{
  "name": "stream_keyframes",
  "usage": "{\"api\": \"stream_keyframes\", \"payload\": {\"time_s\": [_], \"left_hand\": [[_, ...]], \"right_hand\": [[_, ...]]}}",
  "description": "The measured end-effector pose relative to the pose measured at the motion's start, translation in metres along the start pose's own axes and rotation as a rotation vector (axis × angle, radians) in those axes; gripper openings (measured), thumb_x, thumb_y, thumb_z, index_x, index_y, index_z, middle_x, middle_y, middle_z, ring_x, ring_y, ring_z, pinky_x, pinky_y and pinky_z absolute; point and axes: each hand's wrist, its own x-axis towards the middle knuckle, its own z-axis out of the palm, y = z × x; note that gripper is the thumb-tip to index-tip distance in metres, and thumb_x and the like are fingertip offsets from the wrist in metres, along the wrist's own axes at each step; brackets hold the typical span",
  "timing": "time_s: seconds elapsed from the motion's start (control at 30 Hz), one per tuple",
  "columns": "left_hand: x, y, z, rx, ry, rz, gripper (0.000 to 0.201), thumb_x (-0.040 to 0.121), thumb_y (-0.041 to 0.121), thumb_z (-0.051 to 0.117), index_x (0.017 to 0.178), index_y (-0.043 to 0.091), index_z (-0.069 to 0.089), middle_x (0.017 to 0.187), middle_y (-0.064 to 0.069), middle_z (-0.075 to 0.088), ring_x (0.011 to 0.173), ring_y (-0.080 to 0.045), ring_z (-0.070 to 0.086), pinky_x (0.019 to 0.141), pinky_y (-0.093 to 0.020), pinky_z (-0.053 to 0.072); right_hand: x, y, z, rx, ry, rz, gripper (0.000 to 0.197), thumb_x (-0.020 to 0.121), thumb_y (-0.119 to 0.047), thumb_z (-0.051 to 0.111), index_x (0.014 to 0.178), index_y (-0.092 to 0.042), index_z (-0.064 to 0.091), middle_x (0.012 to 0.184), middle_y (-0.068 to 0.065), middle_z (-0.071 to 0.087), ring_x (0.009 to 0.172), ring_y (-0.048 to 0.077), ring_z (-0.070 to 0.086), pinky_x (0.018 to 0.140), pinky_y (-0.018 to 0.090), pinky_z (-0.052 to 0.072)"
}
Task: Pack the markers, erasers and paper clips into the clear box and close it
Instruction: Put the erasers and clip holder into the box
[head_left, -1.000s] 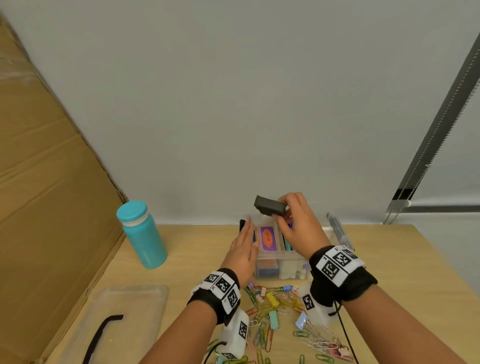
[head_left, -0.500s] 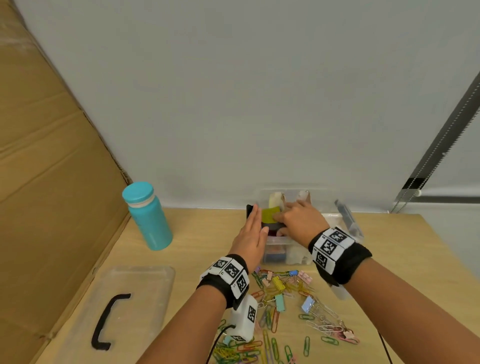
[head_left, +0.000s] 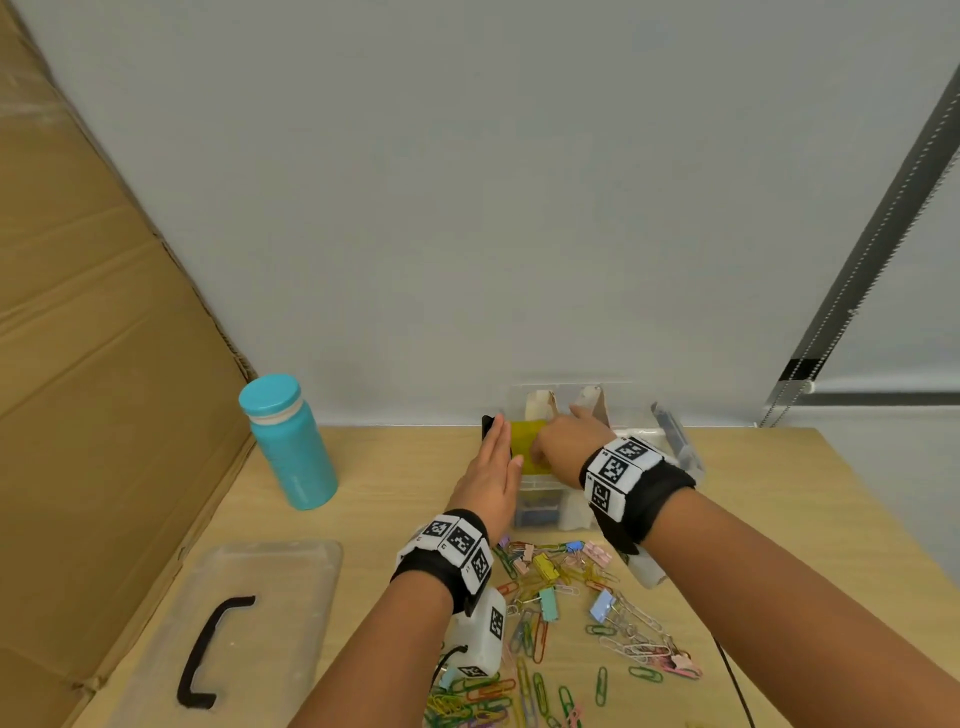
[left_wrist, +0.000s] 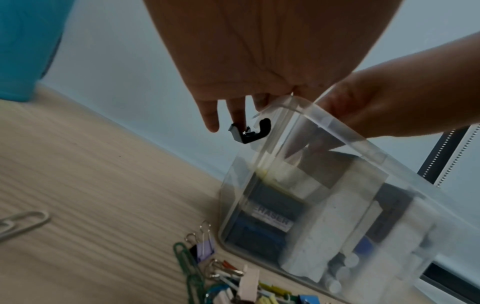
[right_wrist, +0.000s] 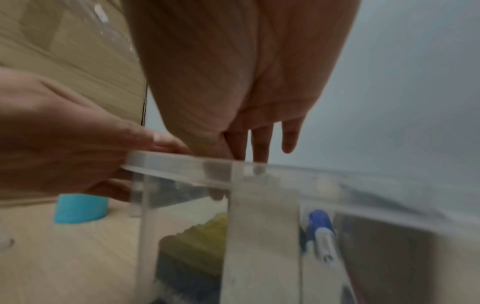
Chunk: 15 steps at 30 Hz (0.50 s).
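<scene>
The clear box (head_left: 540, 514) stands at the back of the table, open at the top. My left hand (head_left: 493, 467) lies flat against its left wall, straight fingers up by the black latch (left_wrist: 252, 131). My right hand (head_left: 566, 441) reaches down into the box from above, and its straight fingers (right_wrist: 259, 144) touch a yellow-topped eraser (head_left: 524, 441) that lies on darker erasers (left_wrist: 270, 205). A blue-capped marker (right_wrist: 320, 228) shows through the front wall. Coloured paper clips and binder clips (head_left: 561, 587) are scattered on the table in front of the box.
The box's clear lid (head_left: 291, 571) with a black handle (head_left: 208, 649) lies at the front left. A teal bottle (head_left: 288, 441) stands left of the box, beside a leaning cardboard sheet (head_left: 104, 364). The wall runs close behind the box.
A second ago my right hand held a dark eraser above the box. It has since come down into the box with it. The left hand has stayed on the box's left wall.
</scene>
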Motion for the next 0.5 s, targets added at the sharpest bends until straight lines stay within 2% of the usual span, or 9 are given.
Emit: {"api": "stream_keyframes", "payload": {"time_s": [0.07, 0.13, 0.23, 0.3, 0.33, 0.4, 0.47, 0.5], "left_hand": [[0.001, -0.002, 0.000, 0.022, -0.004, -0.006, 0.055, 0.102, 0.038, 0.019, 0.152, 0.021, 0.003, 0.159, 0.012, -0.008, 0.145, -0.008, 0.009, 0.115, -0.025, 0.013], [0.002, -0.002, -0.002, 0.060, -0.017, -0.011, 0.055, 0.102, 0.037, 0.020, 0.152, 0.020, 0.004, 0.159, 0.010, -0.008, 0.146, -0.009, 0.008, 0.115, -0.024, 0.012], [0.001, 0.006, -0.011, 0.137, -0.072, -0.017, 0.056, 0.102, 0.036, 0.020, 0.152, 0.017, 0.002, 0.159, 0.006, -0.009, 0.147, -0.010, 0.006, 0.115, -0.022, 0.009], [-0.005, 0.015, -0.017, 0.185, -0.074, -0.030, 0.056, 0.102, 0.035, 0.021, 0.151, 0.017, 0.002, 0.159, 0.005, -0.008, 0.146, -0.011, 0.009, 0.114, -0.022, 0.012], [-0.012, 0.020, -0.018, 0.201, -0.031, -0.038, 0.056, 0.102, 0.036, 0.022, 0.152, 0.017, 0.004, 0.160, 0.005, -0.005, 0.145, -0.012, 0.012, 0.115, -0.024, 0.014], [-0.032, 0.032, -0.018, 0.229, 0.175, 0.001, 0.052, 0.101, 0.035, 0.026, 0.150, 0.019, 0.018, 0.157, 0.006, 0.011, 0.139, -0.010, 0.023, 0.113, -0.026, 0.023], [-0.058, 0.043, -0.017, 0.213, 0.341, 0.074, 0.044, 0.099, 0.032, 0.034, 0.142, 0.021, 0.036, 0.141, 0.006, 0.028, 0.125, -0.007, 0.033, 0.107, -0.025, 0.032], [-0.070, 0.046, -0.013, 0.204, 0.353, 0.103, 0.039, 0.098, 0.030, 0.037, 0.135, 0.021, 0.044, 0.131, 0.005, 0.033, 0.118, -0.005, 0.036, 0.103, -0.024, 0.036]], "right_hand": [[-0.021, 0.003, 0.016, 0.102, 0.230, -0.029, 0.036, 0.092, -0.007, 0.048, 0.123, -0.021, 0.060, 0.126, 0.007, 0.059, 0.128, 0.025, 0.043, 0.115, 0.042, 0.022], [-0.044, 0.005, 0.038, 0.224, 0.472, -0.026, 0.034, 0.090, -0.008, 0.052, 0.120, -0.019, 0.061, 0.125, 0.004, 0.062, 0.126, 0.027, 0.047, 0.110, 0.042, 0.032], [-0.087, 0.002, 0.064, 0.324, 0.683, 0.011, 0.033, 0.085, -0.012, 0.062, 0.117, -0.018, 0.064, 0.127, 0.001, 0.061, 0.126, 0.026, 0.050, 0.106, 0.042, 0.041], [-0.117, 0.002, 0.079, 0.349, 0.725, 0.013, 0.031, 0.083, -0.014, 0.063, 0.112, -0.021, 0.065, 0.125, -0.003, 0.062, 0.124, 0.023, 0.051, 0.103, 0.040, 0.044], [-0.130, 0.003, 0.089, 0.360, 0.715, 0.018, 0.027, 0.083, -0.015, 0.064, 0.108, -0.023, 0.067, 0.123, -0.006, 0.062, 0.123, 0.022, 0.051, 0.101, 0.039, 0.045], [-0.149, 0.009, 0.111, 0.385, 0.663, 0.041, 0.020, 0.082, -0.015, 0.065, 0.098, -0.026, 0.069, 0.118, -0.009, 0.064, 0.119, 0.021, 0.053, 0.093, 0.036, 0.050], [-0.160, 0.014, 0.128, 0.437, 0.549, 0.066, 0.018, 0.085, -0.017, 0.063, 0.098, -0.027, 0.067, 0.113, -0.011, 0.063, 0.112, 0.018, 0.055, 0.083, 0.027, 0.050], [-0.163, 0.016, 0.135, 0.459, 0.485, 0.070, 0.018, 0.088, -0.019, 0.059, 0.102, -0.027, 0.065, 0.112, -0.012, 0.061, 0.109, 0.015, 0.053, 0.078, 0.023, 0.047]]}}
